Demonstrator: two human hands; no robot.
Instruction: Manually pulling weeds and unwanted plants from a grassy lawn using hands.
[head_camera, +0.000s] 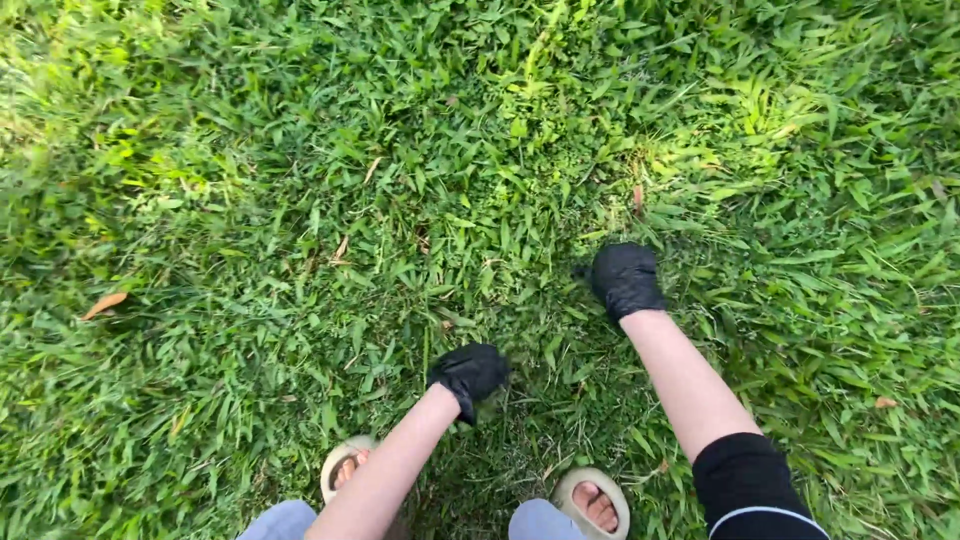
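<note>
Grass (300, 200) everywhere, thick lawn. Gloved left hand (468, 374) fisted on a tuft, right hand (625, 280) curled into blades (grip unclear); blades may tear, roots staying.

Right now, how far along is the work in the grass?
Done: nothing shows as finished; no pulled pile or bare patch is in view. In hand: the gloved left hand is down in the grass near the sandals; the gloved right hand presses into blades further out. Whether either grips anything is unclear. Left: thick grass all around.
</note>
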